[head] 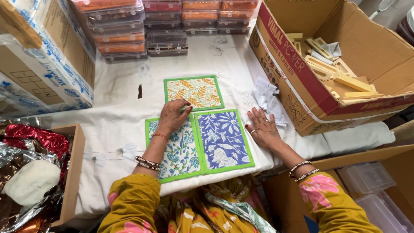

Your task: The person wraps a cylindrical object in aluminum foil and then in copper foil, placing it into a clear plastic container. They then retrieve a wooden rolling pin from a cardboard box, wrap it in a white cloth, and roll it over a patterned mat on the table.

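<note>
Left hand [172, 115]: fingers spread, resting on orange-leaf mat [193, 92] (twelve o'clock of centre). Right hand [263, 128]: flat, empty, at three o'clock of blue floral mat [223, 140]; teal mat [181, 151] adjoining.

I see through a single head-worn camera looking steeply down from close above onto the white-covered table [116, 125]; far edge lies at top, my lap nearest, with no second view to overlap.
</note>
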